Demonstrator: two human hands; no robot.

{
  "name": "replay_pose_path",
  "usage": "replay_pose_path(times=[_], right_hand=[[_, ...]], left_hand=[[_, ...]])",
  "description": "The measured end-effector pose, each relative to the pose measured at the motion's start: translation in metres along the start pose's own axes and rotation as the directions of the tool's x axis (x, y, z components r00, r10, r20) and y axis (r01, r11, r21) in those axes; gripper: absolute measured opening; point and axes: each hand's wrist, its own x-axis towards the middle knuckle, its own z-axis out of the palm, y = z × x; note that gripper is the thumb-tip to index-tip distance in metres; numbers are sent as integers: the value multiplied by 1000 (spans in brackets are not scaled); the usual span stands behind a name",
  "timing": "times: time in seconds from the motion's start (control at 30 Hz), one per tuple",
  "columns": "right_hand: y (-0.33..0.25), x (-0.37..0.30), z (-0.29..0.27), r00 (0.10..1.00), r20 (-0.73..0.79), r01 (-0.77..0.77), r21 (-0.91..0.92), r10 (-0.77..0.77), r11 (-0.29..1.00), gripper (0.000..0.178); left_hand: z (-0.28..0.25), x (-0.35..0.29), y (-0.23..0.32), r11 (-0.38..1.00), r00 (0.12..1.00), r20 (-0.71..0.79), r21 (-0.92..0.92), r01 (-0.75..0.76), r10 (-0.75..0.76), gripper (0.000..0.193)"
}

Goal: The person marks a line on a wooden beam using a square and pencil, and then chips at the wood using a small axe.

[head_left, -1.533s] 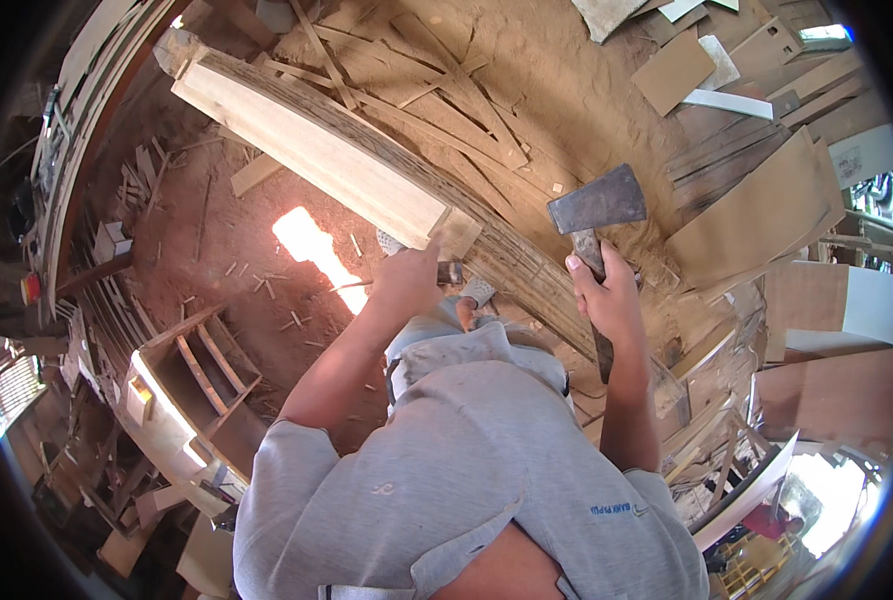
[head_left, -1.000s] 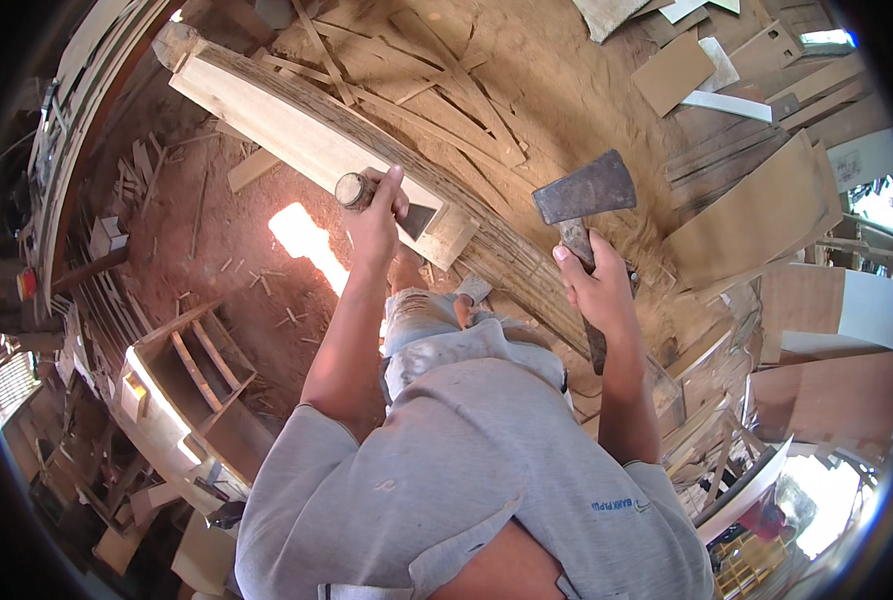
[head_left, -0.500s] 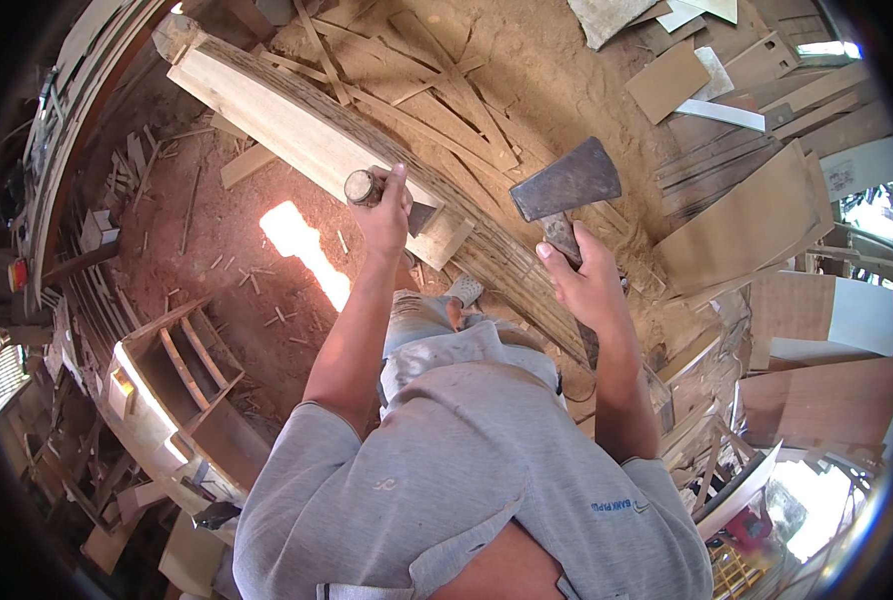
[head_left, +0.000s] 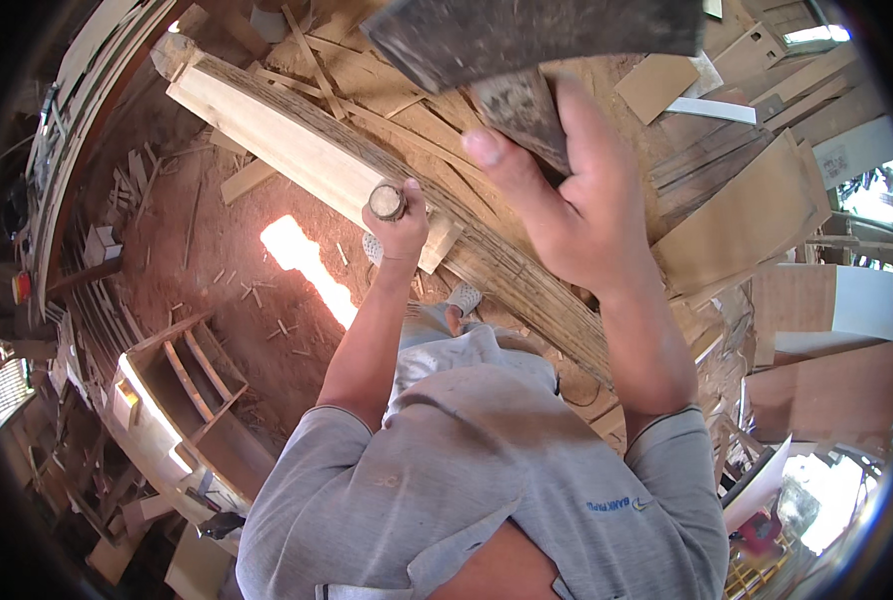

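My left hand (head_left: pixel 401 236) is closed around the upright handle of a chisel (head_left: pixel 387 203), its round butt end facing up. The blade is hidden beneath the fist. Below it lies a pale wooden board (head_left: pixel 277 148), set along a rough, darker beam (head_left: pixel 537 280) that runs diagonally from far left to near right. High on the right, my right hand (head_left: pixel 602 200) grips a hatchet (head_left: pixel 537 40) by its short wooden handle, close under the dark steel head. The hatchet is large in view and apart from the chisel.
Reddish dirt floor with wood chips and a bright sun patch (head_left: pixel 307 270) lies left of the board. An open wooden frame with slats (head_left: pixel 192 365) stands near left. Thin strips lie beyond the beam, and sheets and panels (head_left: pixel 747 220) are stacked at right.
My right hand has raised the hatchet upward, so it looks much larger. My left hand with the chisel has shifted slightly right and nearer, and the chisel's blade has gone out of sight.
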Motion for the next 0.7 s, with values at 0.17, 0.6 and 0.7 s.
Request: replay_pose_path(times=[0.17,0.6,0.7], right_hand=[[37,-19,30,893,417,38,-449,172,893,33],[14,8,62,983,184,2,-136,24,991,35],[29,3,66,684,589,-1,-590,431,807,35]], left_hand=[[8,-1,1,997,1000,3,-78,12,-11,20],[7,13,-17,983,993,-23,-147,109,-114,4],[4,15,-5,938,982,-50,-307,160,-184,14]])
